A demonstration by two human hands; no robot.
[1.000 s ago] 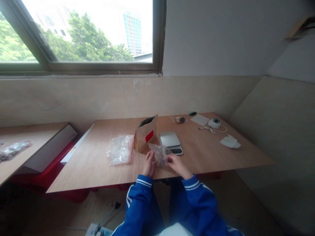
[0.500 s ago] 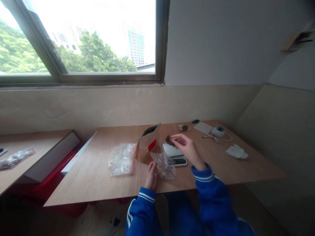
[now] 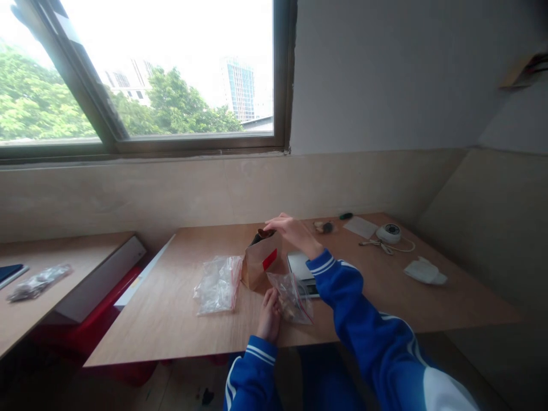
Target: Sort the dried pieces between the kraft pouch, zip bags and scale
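My right hand (image 3: 293,231) reaches over the mouth of an upright kraft paper bag (image 3: 258,267) with a red label. Its fingertips hold a dark brown, curved dried piece (image 3: 266,233) at the opening; the kind is not clear. Lower down, my left hand (image 3: 269,317) has its fingers closed on the edge of a clear zip bag (image 3: 296,302) with small tan bits inside. Behind that bag sits a flat kitchen scale (image 3: 298,264), partly covered by my right sleeve. The paper bag's inside is mostly hidden.
Flattened clear zip bags (image 3: 218,285) lie left of the paper bag. Toward the back right are a small packet (image 3: 324,227), a white sheet (image 3: 360,227), a white dome camera (image 3: 389,233) with its cable, and a crumpled white packet (image 3: 425,270). A second table (image 3: 98,251) stands left.
My right hand has carried the brown piece from above the scale leftward to the paper bag's mouth. My left hand stays on the zip bag. The view has shifted slightly.
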